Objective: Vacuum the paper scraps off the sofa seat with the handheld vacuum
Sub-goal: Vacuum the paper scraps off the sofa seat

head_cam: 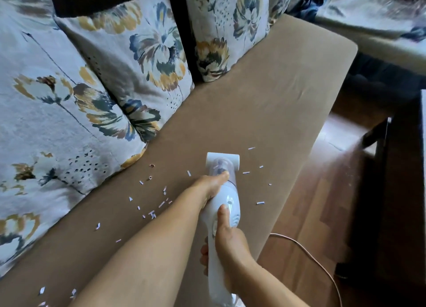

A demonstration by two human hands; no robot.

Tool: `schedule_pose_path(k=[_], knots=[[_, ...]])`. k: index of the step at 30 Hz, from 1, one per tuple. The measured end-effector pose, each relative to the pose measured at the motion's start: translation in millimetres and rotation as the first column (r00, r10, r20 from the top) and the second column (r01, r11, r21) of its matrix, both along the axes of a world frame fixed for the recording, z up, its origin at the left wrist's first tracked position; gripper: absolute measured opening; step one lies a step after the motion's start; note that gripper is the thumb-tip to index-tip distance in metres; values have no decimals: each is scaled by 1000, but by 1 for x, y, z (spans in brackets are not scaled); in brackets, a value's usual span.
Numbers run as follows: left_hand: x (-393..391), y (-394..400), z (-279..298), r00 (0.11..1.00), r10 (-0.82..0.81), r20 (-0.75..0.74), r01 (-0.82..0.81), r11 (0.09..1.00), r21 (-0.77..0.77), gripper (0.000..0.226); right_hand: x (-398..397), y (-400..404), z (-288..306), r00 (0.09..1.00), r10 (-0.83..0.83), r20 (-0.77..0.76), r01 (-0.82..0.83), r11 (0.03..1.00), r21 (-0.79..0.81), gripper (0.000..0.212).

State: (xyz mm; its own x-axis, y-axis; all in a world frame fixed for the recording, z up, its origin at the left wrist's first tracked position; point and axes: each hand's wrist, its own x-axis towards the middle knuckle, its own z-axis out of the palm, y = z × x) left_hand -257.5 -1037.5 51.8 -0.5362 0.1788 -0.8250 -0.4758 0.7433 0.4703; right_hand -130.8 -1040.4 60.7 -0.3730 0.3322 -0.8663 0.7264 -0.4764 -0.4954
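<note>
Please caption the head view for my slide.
Both hands, left hand and right hand, grip handheld vacuum amid paper scraps on sofa seat.

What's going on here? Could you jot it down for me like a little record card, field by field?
Place: brown sofa seat with floral cushions along its back
Tool: white handheld vacuum, nozzle down on the seat
Left hand: holds the vacuum's front body
Right hand: grips the handle, thumb on top
Mess: paper scraps scattered on both sides of the vacuum, more near the bottom left
Cord: pale cable trailing over the wooden floor
Progress: scraps remain
</note>
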Motion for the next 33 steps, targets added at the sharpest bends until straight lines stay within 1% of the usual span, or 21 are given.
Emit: schedule_pose_path(k=[7,10,16,21,25,27,30,33], knots=[[-32,88,-17,998,-60,25,60,998,-22,80,-34,81,-24,998,-65,4,65,998,9,77],[-43,120,-26,996,-81,31,82,996,-22,77,-45,112,-36,998,-61,14,61,998,17,80],[-55,164,-52,995,-84,54,86,996,-39,80,-56,154,-52,995,-90,41,92,995,-47,80],[-52,168,-59,996,-79,42,81,996,-37,81,-53,158,-58,994,-100,51,105,990,-91,78],[-42,161,-59,995,-92,29,93,995,-26,79,-43,148,-54,988,-146,43,150,981,-120,74],[-31,156,-58,992,-124,28,125,992,-32,78,-34,138,-51,980,-195,46,199,969,-144,73],[-13,143,-53,982,-186,17,187,981,-51,78,-20,118,-48,962,-267,62,274,945,-180,79],[5,124,-48,965,-264,13,264,963,-61,78,-4,93,-41,948,-312,59,317,931,-181,75]])
